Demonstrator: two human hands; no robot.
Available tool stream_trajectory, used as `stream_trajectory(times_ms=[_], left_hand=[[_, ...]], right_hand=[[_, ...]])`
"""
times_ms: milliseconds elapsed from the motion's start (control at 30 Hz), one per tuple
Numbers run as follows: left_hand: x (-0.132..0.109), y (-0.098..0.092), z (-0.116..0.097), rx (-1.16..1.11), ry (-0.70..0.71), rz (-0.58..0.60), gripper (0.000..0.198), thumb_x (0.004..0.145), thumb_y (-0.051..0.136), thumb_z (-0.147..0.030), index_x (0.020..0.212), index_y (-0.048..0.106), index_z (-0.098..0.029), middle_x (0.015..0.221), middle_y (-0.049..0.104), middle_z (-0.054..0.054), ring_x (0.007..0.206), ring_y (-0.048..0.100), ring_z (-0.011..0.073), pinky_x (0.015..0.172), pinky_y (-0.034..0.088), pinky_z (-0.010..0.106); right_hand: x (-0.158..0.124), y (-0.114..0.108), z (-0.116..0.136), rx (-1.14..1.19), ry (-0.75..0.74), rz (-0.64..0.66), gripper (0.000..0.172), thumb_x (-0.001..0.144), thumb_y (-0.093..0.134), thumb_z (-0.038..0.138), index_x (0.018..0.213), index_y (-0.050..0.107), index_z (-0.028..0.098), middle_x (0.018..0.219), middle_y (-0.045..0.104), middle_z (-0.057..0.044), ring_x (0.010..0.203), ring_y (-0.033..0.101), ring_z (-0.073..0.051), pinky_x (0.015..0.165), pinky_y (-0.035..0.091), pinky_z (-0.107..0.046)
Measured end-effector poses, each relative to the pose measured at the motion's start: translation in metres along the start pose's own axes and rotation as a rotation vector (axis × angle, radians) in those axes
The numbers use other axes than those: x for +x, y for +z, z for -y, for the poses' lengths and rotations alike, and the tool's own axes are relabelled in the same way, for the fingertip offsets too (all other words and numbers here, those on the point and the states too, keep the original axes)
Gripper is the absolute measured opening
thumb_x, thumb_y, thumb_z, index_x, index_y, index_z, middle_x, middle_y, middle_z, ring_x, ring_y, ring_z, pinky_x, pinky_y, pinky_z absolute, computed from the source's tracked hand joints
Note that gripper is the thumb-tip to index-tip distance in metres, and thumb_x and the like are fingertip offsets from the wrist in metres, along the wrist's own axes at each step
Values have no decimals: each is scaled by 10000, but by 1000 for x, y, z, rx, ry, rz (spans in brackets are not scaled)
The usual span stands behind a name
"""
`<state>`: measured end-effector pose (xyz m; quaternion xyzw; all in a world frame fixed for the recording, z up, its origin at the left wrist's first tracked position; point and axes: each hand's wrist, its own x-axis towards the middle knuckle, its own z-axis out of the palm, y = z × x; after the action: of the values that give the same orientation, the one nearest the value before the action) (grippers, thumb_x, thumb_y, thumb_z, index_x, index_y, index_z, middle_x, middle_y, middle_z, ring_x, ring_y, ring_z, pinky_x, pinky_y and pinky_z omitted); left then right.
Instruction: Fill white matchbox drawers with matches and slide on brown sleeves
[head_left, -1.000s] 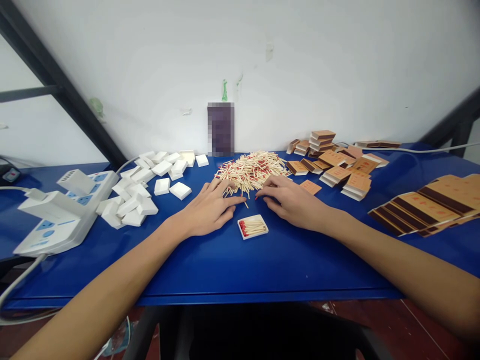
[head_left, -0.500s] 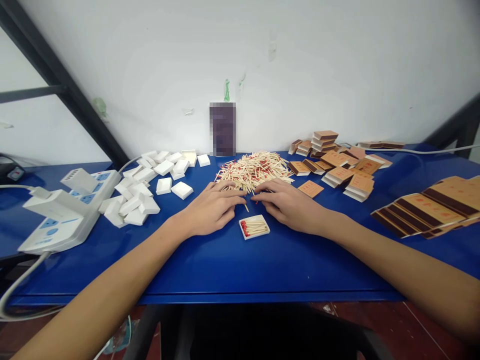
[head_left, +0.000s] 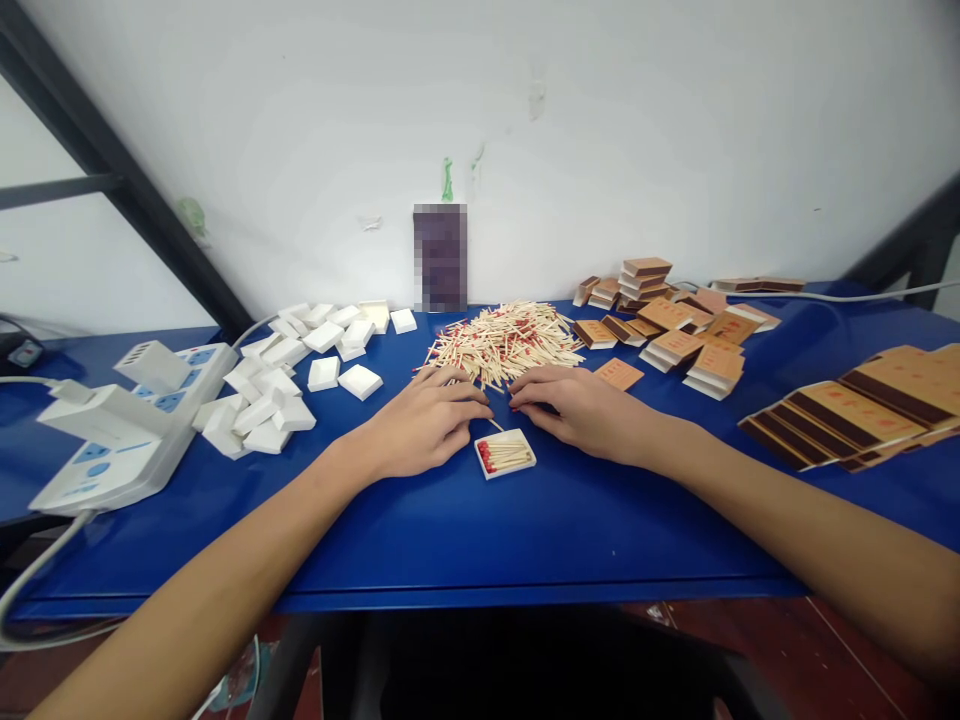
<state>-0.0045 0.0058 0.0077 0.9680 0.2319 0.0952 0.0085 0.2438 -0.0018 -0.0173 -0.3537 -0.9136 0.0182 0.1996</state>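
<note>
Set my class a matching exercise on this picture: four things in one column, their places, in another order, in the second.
Things
1. Loose heap of red-tipped wooden matches
2. Small white rectangular tray holding matches
3. White plastic power strip with blue sockets
4. Fanned orange-and-brown cardboard sleeves

Places
A. Far right of the blue tabletop
B. Between the left hand and the right hand
C. Far left of the tabletop
D. Beyond both hands, toward the white wall

Pairs: 1-D, 2-B, 3-C, 4-A
</note>
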Motion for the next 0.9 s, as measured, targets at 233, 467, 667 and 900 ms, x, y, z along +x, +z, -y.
stream_trajectory(times_ms=[233, 467, 667, 900], left_hand=[[0, 7, 4, -59, 7, -80, 277, 978, 454, -188, 1141, 676, -191, 1091, 662, 60, 1039, 543, 205, 945, 418, 366], [-1, 8, 10, 33, -99, -140, 322, 938, 452, -147, 1197, 636, -201, 1137, 657, 60, 1036, 549, 211, 924, 401, 370], [-1, 8, 12, 16, -100, -107, 301, 960, 436, -170, 1167, 649, -220, 1115, 692, 38, 1105, 562, 206, 971, 364, 383], [0, 8, 13, -35, -111, -110, 242, 931, 456, -136, 1005, 673, -215, 1029, 721, 19, 1065, 605, 197, 960, 369, 388]], right_hand=[[2, 0, 1, 117, 26, -32, 194, 880, 530, 87, 933, 691, 180, 934, 735, -48, 870, 661, -196, 819, 516, -347], [3, 0, 3, 140, 9, -53, 250, 841, 499, 36, 906, 689, 185, 943, 738, -45, 867, 660, -182, 811, 499, -321], [3, 0, 4, 123, 88, -31, 257, 849, 489, 59, 916, 693, 201, 894, 723, -36, 849, 649, -187, 794, 491, -325], [3, 0, 2, 91, 96, -49, 239, 841, 499, 68, 901, 688, 201, 876, 712, -37, 818, 637, -180, 771, 481, -316]])
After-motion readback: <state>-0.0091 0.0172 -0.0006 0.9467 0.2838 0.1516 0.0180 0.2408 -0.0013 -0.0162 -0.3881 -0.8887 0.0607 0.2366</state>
